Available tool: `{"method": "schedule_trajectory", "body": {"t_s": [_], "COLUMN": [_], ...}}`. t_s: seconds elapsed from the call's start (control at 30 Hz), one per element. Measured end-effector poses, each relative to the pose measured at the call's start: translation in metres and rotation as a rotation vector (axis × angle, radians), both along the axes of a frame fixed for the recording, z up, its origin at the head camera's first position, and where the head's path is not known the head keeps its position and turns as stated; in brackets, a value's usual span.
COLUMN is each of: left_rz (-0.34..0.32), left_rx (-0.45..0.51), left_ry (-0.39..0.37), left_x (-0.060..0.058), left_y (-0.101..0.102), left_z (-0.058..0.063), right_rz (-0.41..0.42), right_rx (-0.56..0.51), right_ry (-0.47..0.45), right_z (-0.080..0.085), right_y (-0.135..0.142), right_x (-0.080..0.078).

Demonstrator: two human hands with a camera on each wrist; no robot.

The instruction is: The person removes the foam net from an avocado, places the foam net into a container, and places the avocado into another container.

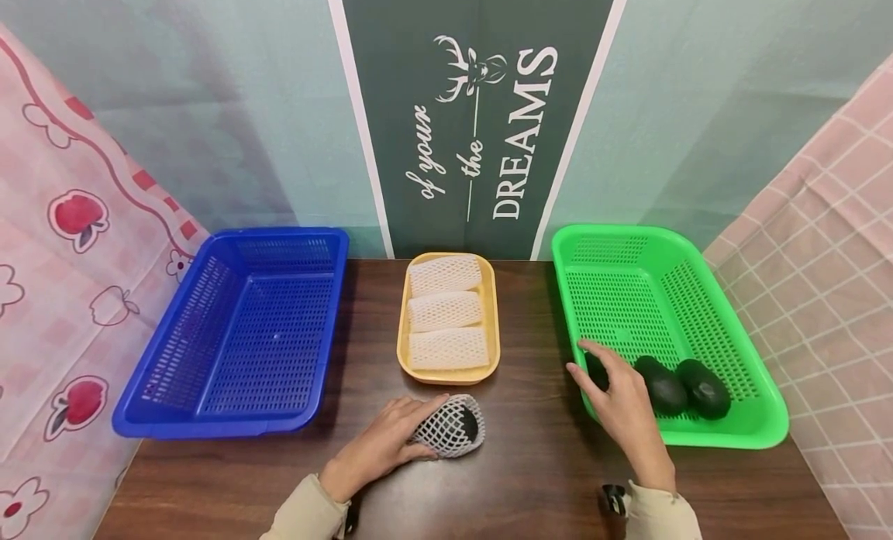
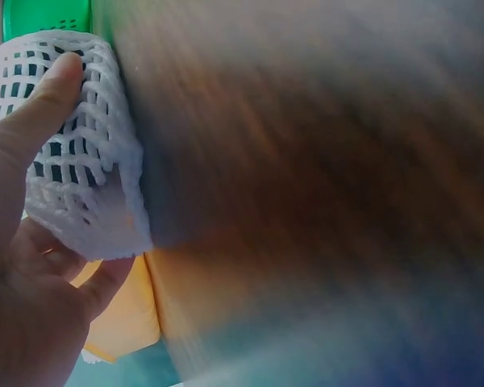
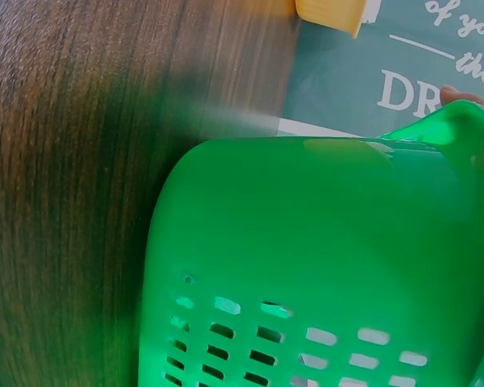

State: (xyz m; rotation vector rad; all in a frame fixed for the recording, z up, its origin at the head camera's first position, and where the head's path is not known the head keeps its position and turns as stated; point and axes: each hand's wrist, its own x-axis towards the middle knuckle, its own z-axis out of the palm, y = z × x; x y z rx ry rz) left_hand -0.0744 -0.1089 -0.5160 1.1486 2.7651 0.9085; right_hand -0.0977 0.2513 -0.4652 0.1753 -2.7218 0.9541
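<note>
In the head view my left hand (image 1: 387,439) grips an avocado (image 1: 470,425) wrapped in a white foam net sleeve (image 1: 446,431), just above the brown table. The left wrist view shows the thumb on top of the net (image 2: 105,121) and fingers beneath it. My right hand (image 1: 621,400) reaches over the near left part of the green basket (image 1: 621,335), thumb and index finger spread. Beneath it lies a dark avocado (image 1: 596,371), partly hidden; contact cannot be made out. Two more avocados (image 1: 663,386) (image 1: 703,389) lie beside it in the basket.
A yellow tray (image 1: 449,376) with three white foam net sleeves (image 1: 446,311) stands at the middle back. On the left sits a blue basket (image 1: 261,346). Behind the table (image 1: 523,462) hangs a green printed curtain (image 1: 481,122), with pink cloths at both sides.
</note>
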Motion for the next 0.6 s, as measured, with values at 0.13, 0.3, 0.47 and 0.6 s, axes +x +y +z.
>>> {"method": "schedule_trajectory", "body": {"t_s": [0.13, 0.3, 0.47, 0.6], "left_rz": [0.003, 0.022, 0.027, 0.033], "left_rx": [-0.011, -0.022, -0.037, -0.034], "left_ry": [-0.005, -0.019, -0.025, -0.018], "left_x": [0.000, 0.000, -0.001, -0.002], "left_y": [0.000, 0.001, 0.003, 0.004], "left_z": [0.000, 0.001, 0.001, 0.001], "right_rz": [0.004, 0.026, 0.045, 0.090], "right_rx": [0.010, -0.014, -0.070, -0.144], "right_ry": [0.072, 0.175, 0.262, 0.291], "right_z": [-0.001, -0.003, 0.002, 0.011], "right_y": [-0.001, 0.000, -0.004, -0.019], "right_x": [-0.001, -0.003, -0.001, 0.002]}}
